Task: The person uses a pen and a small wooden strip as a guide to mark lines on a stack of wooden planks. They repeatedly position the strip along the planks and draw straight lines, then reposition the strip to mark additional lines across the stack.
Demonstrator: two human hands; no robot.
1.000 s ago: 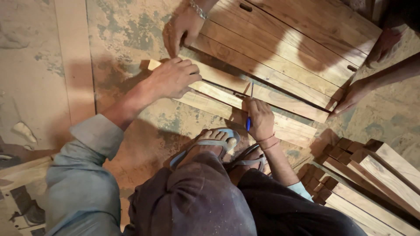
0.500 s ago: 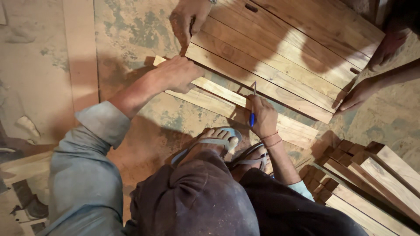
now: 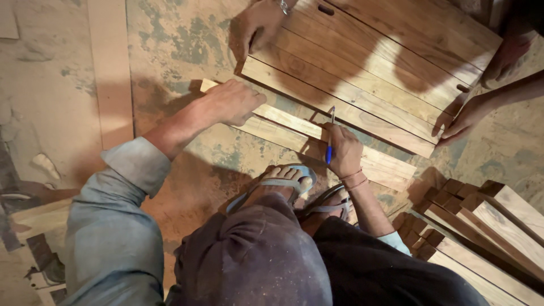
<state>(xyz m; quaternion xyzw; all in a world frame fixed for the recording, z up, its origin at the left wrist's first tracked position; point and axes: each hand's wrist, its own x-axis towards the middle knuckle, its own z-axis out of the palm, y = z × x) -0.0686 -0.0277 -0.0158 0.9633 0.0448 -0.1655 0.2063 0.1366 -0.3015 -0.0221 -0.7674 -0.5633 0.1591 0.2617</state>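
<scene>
Your left hand (image 3: 232,102) presses flat on the near wooden strip (image 3: 283,119), which runs rightward down the floor, while your right hand (image 3: 343,150), nearer the middle, grips a blue pen (image 3: 330,141) upright, tip at the neighbouring plank's (image 3: 340,107) edge.

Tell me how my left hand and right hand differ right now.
The left hand lies palm down, holding nothing, pressing on the pale strip near its end; the right hand is closed around a blue pen, tip toward the plank edge. The left arm reaches far out; the right stays close to the feet. Both rest on the same strip.
</scene>
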